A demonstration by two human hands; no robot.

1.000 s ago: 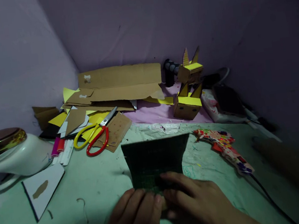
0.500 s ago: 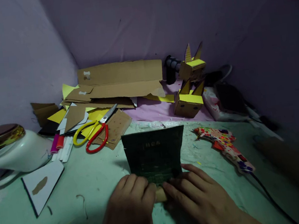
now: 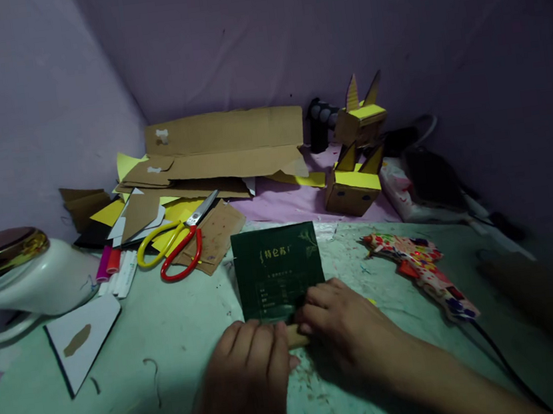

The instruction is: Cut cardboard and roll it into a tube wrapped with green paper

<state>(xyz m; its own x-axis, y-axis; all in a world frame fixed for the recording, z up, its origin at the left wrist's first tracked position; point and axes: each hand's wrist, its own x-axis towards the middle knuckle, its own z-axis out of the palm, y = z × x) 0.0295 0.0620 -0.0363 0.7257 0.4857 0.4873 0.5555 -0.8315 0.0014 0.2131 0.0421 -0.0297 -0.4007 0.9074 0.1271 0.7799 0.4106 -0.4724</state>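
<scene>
A dark green printed cardboard piece (image 3: 278, 267) with gold lettering stands tilted up in front of me. Its lower edge is bent into a narrow brown strip that shows between my hands. My left hand (image 3: 251, 371) is closed on the left end of that folded edge, thumb and fingers pressed together. From the other side, my right hand (image 3: 341, 320) grips the right end with curled fingers. Much of the fold lies hidden under both hands. To the right rests a colourful patterned glue gun (image 3: 420, 270) with a black cord.
Scissors (image 3: 180, 242) with yellow and red handles lie on cardboard scraps at left, beside several markers (image 3: 115, 270) and a white mug (image 3: 29, 291). A white triangular piece (image 3: 88, 334) is nearer. Cardboard boxes with ears (image 3: 352, 191) and a long cardboard sheet (image 3: 227, 132) stand behind.
The green cardboard has tilted back so its lettering shows clearly. My right hand has moved up and its fingers have curled more tightly round the fold. The left stays nearly in place.
</scene>
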